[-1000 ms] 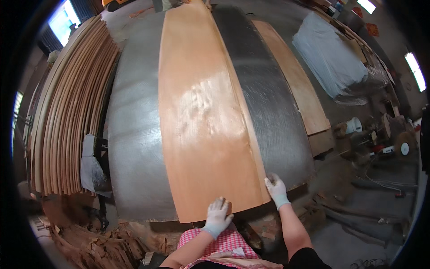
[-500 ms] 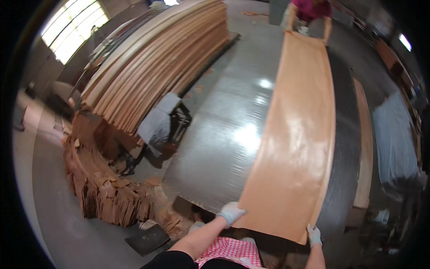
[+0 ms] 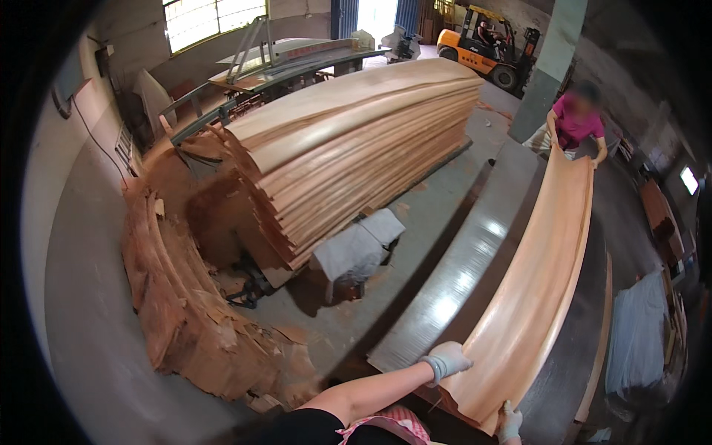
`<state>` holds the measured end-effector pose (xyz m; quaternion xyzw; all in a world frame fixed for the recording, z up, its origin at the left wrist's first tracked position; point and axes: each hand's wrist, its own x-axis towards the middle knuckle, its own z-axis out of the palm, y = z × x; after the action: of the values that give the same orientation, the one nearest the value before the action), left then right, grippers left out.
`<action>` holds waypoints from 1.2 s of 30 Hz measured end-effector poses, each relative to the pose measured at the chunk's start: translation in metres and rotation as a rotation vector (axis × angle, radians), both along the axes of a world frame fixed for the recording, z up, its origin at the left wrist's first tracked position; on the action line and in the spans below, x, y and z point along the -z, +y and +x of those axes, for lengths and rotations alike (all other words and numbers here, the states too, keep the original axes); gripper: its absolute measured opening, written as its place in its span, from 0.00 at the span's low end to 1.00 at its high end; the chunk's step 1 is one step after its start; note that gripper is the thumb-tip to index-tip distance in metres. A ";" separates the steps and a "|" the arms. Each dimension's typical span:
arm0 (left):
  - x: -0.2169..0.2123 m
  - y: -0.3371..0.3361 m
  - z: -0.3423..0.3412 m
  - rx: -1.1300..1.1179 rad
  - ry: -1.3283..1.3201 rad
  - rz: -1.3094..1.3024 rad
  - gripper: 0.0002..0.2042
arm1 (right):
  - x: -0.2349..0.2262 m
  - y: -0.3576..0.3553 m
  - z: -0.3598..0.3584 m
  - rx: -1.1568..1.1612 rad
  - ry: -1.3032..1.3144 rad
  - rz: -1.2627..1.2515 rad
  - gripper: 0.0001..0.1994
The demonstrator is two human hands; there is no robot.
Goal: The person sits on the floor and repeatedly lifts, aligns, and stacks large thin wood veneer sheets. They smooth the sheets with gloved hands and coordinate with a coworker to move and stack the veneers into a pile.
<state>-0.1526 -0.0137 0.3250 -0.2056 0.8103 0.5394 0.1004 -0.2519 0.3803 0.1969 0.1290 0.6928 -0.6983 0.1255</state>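
Note:
A long, thin sheet of reddish-tan wood veneer stretches from me toward the far right, sagging along its middle. Closed on its near left corner is my left hand, in a pale work glove. My right hand, gloved too, grips the near right corner with its thumb on top. At the far end a person in a magenta shirt holds the other two corners. Beneath the sheet lies a dark, shiny tabletop, which shows to its left, with the sheet's shadow across it.
Left of the table rises a tall stack of veneer sheets. Torn brown veneer scraps heap up nearer me. A cloth-draped stand sits between stack and table. An orange forklift and a pillar are farther back. Plastic-wrapped material stands at right.
The veneer sheet, flat on the table before, is now raised and sagging, held at both ends. My view has swung left and up, bringing the forklift and whole stack into sight.

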 end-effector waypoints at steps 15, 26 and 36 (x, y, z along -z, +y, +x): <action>-0.260 -0.561 0.112 0.080 -0.037 -0.759 0.26 | -0.157 -0.640 0.100 -0.567 -0.075 -0.512 0.18; -0.477 -0.874 0.188 -0.344 -0.116 -0.940 0.27 | -0.319 -1.033 0.199 -0.765 -0.215 -0.595 0.34; -0.157 -1.101 0.257 -0.539 -0.473 -1.053 0.42 | -0.172 -0.974 0.130 -1.297 -0.118 0.273 0.25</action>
<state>0.1041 -1.1148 0.4824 -0.5376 0.8427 0.0152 0.0228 -0.1215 -0.5935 0.3692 -0.2613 0.7044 -0.3789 0.5403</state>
